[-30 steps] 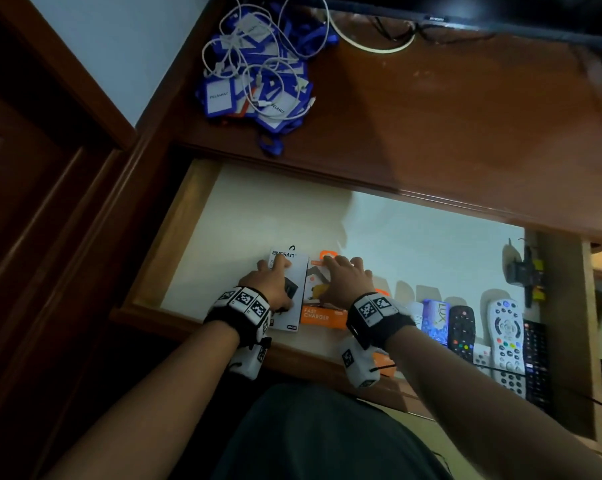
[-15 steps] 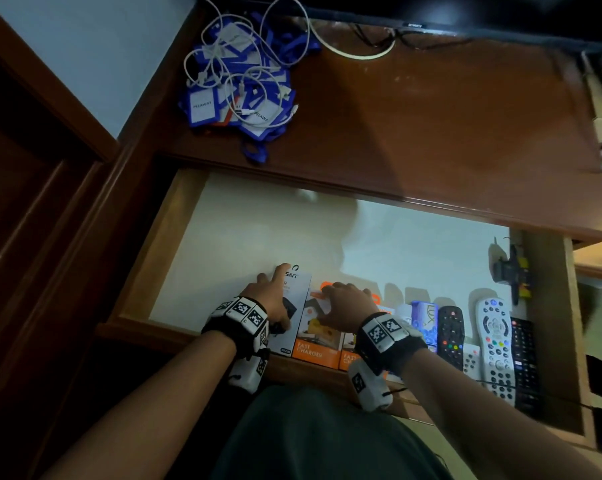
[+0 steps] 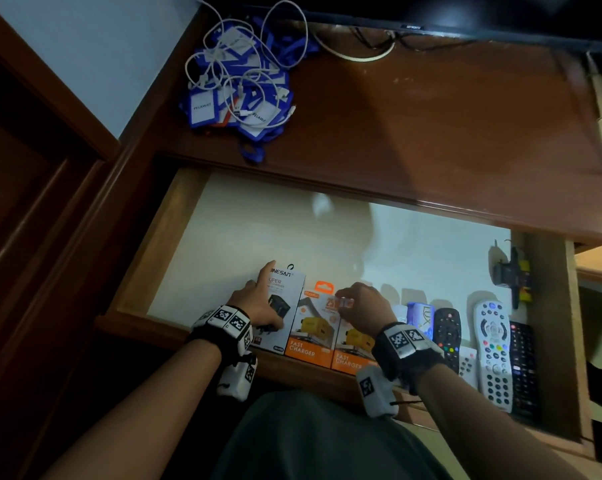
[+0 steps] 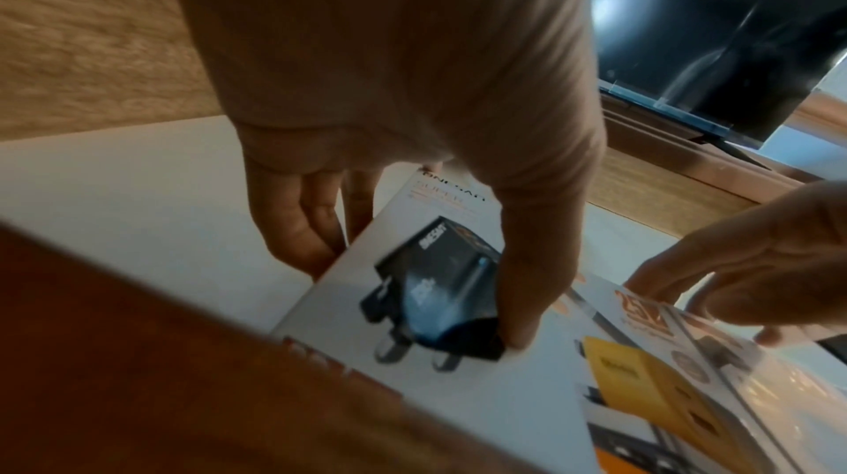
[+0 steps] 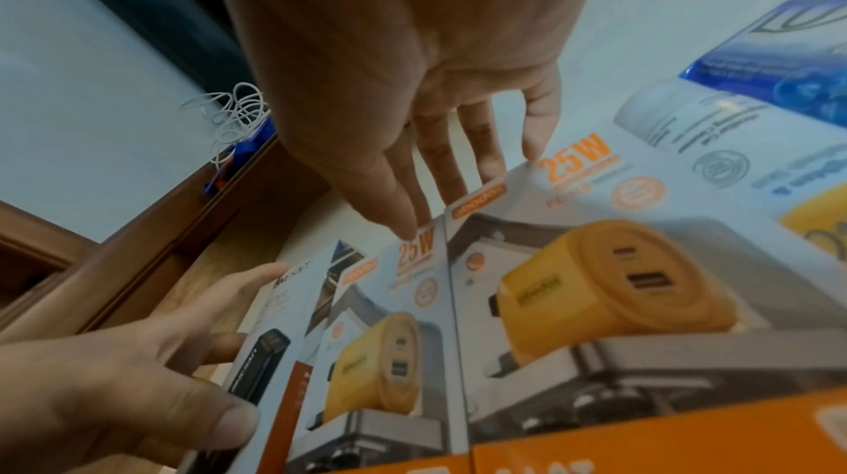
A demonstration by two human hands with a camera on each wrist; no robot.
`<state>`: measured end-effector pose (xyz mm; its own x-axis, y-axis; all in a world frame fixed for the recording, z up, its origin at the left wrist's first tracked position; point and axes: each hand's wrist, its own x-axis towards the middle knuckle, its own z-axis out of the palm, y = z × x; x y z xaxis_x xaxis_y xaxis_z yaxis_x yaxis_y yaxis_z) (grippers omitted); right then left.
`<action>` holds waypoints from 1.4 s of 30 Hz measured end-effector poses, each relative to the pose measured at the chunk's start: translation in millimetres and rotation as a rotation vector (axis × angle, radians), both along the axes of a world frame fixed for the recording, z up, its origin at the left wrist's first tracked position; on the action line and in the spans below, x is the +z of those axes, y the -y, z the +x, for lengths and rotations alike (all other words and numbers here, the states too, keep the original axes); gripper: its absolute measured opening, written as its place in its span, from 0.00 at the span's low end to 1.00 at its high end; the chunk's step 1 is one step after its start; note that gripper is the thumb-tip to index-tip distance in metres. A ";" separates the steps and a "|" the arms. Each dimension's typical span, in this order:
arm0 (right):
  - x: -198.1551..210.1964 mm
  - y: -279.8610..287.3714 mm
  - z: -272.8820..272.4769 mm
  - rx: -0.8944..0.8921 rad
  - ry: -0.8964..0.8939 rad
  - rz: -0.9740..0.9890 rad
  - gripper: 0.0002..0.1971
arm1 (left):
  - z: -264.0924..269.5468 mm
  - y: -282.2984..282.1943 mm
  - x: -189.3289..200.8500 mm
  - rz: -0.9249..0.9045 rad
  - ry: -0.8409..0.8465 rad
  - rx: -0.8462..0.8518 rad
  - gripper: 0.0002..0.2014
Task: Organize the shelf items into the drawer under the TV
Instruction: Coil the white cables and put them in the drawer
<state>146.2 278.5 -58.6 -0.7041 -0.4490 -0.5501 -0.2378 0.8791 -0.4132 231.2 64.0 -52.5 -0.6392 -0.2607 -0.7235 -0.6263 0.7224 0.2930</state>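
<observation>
Along the drawer (image 3: 174, 216) front: charger boxes (image 3: 311, 327) flat, edge to edge — likely to save room. Left hand (image 3: 258, 303) pinching the white box (image 3: 285, 306); right hand (image 3: 361, 306) spread, fingertips (image 5: 534, 152) squaring orange tops.

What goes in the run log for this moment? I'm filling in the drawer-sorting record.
left hand: grips white charger box | right hand: fingertips on orange charger boxes | drawer: open | lanyards: on shelf
</observation>
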 end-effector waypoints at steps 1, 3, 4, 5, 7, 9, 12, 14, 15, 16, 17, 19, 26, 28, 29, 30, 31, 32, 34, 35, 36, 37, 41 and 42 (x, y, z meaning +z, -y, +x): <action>0.4 1.2 -1.6 0.004 0.003 -0.004 0.16 | 1.4 -0.1 0.3 -0.001 -0.003 0.002 0.66; 0.5 2.5 -4.6 0.023 0.021 0.002 0.16 | 3.5 -1.3 0.6 0.011 -0.012 0.017 0.65; 1.0 3.0 -6.4 0.034 0.033 0.002 0.16 | 4.0 -1.4 0.7 0.022 -0.021 0.032 0.64; 1.9 3.9 -8.2 0.034 0.043 -0.003 0.16 | 5.5 -0.8 0.5 0.032 -0.035 0.050 0.62; 4.9 5.5 -10.6 0.015 0.047 -0.016 0.18 | 10.2 0.9 -0.7 0.050 -0.080 0.118 0.56; 6.8 9.3 -15.7 -0.014 -0.018 -0.050 0.19 | 11.8 5.3 1.6 0.053 -0.138 0.177 0.49; 21.8 29.6 -36.3 -0.077 -0.199 -0.202 0.17 | -2.4 25.9 12.5 0.068 -0.232 0.204 0.38; 36.6 68.4 -62.9 -0.157 -0.389 -0.333 0.15 | -29.4 67.9 27.3 0.082 -0.335 0.190 0.31; 43.9 81.1 -72.7 -0.206 -0.454 -0.385 0.14 | -38.3 83.8 32.1 0.107 -0.382 0.170 0.29; 49.0 81.9 -79.1 -0.232 -0.499 -0.422 0.15 | -41.7 84.3 35.3 0.130 -0.412 0.184 0.27; 49.2 81.9 -85.5 -0.237 -0.559 -0.424 0.16 | -44.6 83.5 38.6 0.145 -0.445 0.200 0.26; 44.8 82.2 -100.5 -0.212 -0.648 -0.379 0.20 | -49.2 82.8 43.4 0.161 -0.541 0.239 0.25; 23.4 141.5 -131.0 -0.304 -0.610 -0.034 0.32 | -116.9 167.1 64.6 0.171 -0.909 0.292 0.20; 12.6 144.8 -124.3 -0.292 -0.692 0.014 0.34 | -135.9 187.1 71.8 0.123 -0.989 0.274 0.18; 11.3 146.7 -124.6 -0.298 -0.705 0.033 0.34 | -147.3 196.3 74.6 0.101 -1.014 0.270 0.17; 10.8 148.1 -126.3 -0.307 -0.699 0.050 0.34 | -159.0 204.0 77.0 0.077 -1.029 0.265 0.16; 11.3 148.7 -127.0 -0.316 -0.700 0.062 0.34 | -170.5 210.3 77.9 0.046 -1.031 0.252 0.17; 10.6 149.1 -127.9 -0.321 -0.705 0.068 0.34 | -183.6 215.6 78.2 0.010 -1.038 0.225 0.18; 9.4 148.7 -127.7 -0.318 -0.707 0.087 0.35 | -209.1 222.5 78.5 -0.035 -1.045 0.162 0.23; 9.1 148.9 -127.8 -0.321 -0.698 0.094 0.35 | -221.6 224.8 79.8 -0.036 -1.039 0.158 0.26; 9.0 149.3 -128.5 -0.329 -0.686 0.094 0.35 | -233.0 226.4 82.2 -0.025 -1.012 0.185 0.28; 9.2 149.5 -129.1 -0.339 -0.673 0.095 0.36 | -243.8 228.0 85.1 0.003 -0.974 0.229 0.29; 10.3 150.1 -129.8 -0.340 -0.659 0.134 0.36 | -270.1 229.3 96.9 0.021 -0.792 0.292 0.23; 10.5 150.2 -130.0 -0.340 -0.658 0.140 0.36 | -272.9 229.3 99.2 -0.003 -0.749 0.260 0.16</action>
